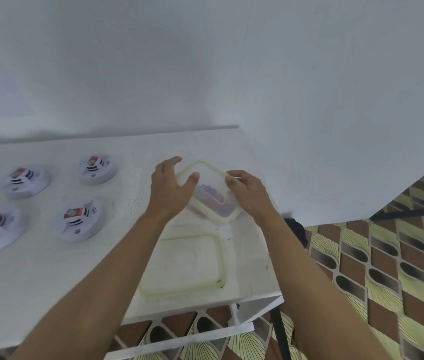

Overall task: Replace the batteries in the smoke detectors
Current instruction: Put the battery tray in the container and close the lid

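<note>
A clear plastic container [212,203] with a pale green rim sits tilted at the table's far right, with blurred dark and reddish batteries [209,192] inside. My left hand [170,187] clasps its left edge, thumb on top. My right hand [247,194] grips its right edge. A flat lid [218,255] with a green rim lies on the table nearer to me, below the container. Several white round smoke detectors lie at the left, such as one [81,222] close by and another [97,170] farther back, each with a red and white battery on top.
The white table [49,281] ends at its right edge just past the container, with patterned floor [387,268] beyond. A white wall [205,74] runs behind the table. A dark stand leg [281,331] rises by the table's front right corner.
</note>
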The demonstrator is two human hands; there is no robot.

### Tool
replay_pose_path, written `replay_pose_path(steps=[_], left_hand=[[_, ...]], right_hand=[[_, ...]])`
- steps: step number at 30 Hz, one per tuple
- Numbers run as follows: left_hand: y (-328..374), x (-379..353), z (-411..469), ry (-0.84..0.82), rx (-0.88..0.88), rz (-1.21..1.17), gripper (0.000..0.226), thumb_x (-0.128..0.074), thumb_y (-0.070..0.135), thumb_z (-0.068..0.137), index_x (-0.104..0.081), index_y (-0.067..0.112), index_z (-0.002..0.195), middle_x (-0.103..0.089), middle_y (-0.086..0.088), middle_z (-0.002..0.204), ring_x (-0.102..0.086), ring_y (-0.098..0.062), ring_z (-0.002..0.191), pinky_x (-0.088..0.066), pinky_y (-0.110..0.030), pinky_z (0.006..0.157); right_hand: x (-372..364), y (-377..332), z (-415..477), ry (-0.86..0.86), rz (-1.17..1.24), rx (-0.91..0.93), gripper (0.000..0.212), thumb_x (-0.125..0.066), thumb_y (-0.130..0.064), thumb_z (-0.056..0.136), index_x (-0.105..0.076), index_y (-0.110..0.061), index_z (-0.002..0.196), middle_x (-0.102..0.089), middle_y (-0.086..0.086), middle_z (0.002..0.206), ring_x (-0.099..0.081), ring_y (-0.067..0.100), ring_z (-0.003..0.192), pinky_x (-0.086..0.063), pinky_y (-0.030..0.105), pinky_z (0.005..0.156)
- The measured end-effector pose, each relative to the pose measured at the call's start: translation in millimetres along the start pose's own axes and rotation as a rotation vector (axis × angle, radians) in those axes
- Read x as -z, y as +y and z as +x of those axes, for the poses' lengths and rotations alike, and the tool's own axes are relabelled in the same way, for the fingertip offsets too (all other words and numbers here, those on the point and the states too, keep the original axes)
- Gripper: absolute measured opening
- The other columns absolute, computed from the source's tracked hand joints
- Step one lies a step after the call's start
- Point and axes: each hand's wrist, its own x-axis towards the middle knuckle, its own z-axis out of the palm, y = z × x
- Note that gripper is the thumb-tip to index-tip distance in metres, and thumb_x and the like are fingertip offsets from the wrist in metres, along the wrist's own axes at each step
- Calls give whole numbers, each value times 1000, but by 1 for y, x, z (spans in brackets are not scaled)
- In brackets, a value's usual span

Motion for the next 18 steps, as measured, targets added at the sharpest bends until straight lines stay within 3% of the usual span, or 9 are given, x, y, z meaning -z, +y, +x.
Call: replay_pose_path(steps=[4, 8, 12, 14, 18], left_hand=[[-9, 1, 12, -178, 12, -4, 64, -59, 53, 91, -41, 26, 146, -46, 4, 147, -44, -17, 132, -34, -29, 107], [-15, 2, 10, -189, 65, -104, 68, -65, 55, 87, -41, 35, 147, -48, 12, 143, -45, -4, 118, -33, -20, 97], [-16, 0, 9, -170, 68, -143, 61, -64, 51, 90, -42, 35, 145, -51, 16, 131, -50, -4, 112, -33, -4, 79], [-17, -1, 10, -160, 70, -151, 60, -63, 50, 90, -43, 35, 145, -51, 16, 129, -50, -5, 112, -34, -7, 81], [-20, -3, 12, -167, 62, -132, 58, -61, 52, 91, -44, 37, 144, -50, 12, 139, -48, -10, 123, -36, -23, 97]], right_hand=[[-2, -2, 7, -54, 9, 9, 26, -62, -47, 91, -73, -33, 110, -74, -14, 107, -69, 10, 102, -53, 43, 101], [-4, -1, 9, -32, 49, -2, 22, -66, -46, 89, -74, -33, 106, -75, -12, 103, -70, 11, 100, -54, 45, 100], [-7, 0, 10, -20, 70, -11, 22, -66, -44, 89, -74, -32, 106, -75, -12, 103, -70, 12, 100, -54, 45, 100], [-8, 0, 11, -10, 76, -13, 21, -67, -42, 90, -74, -31, 106, -75, -11, 103, -70, 11, 99, -54, 44, 99], [-9, -1, 12, 35, 58, -4, 18, -69, -36, 92, -74, -26, 107, -74, -10, 101, -70, 9, 95, -55, 38, 97]])
